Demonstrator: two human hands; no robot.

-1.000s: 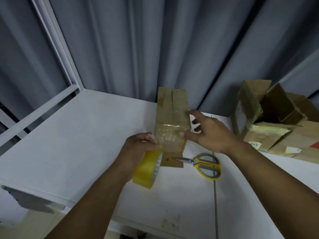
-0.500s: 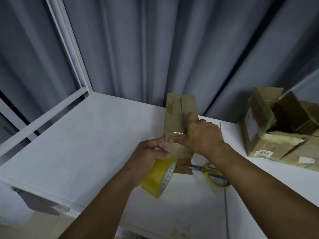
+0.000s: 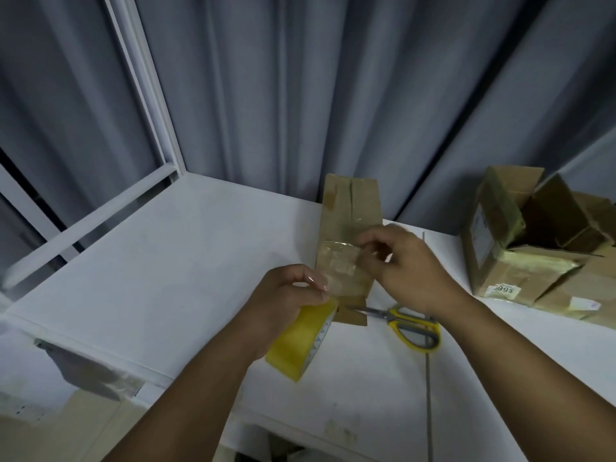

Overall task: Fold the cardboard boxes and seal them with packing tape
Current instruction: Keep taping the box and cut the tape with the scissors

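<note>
Yellow-handled scissors [image 3: 393,317] lay on my white table [image 3: 160,278], blades pointing left. Grey curtains [image 3: 300,95] hung behind it, and a white metal frame [image 3: 146,95] rose at its far left corner.

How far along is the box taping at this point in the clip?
Done: the small box is folded and stands on the table. In hand: the left hand grips the tape roll while the right hand seems to pinch a strip of tape onto its face. Left: its upper seam is bare, the scissors lie unused, and the boxes at right are open.
</note>
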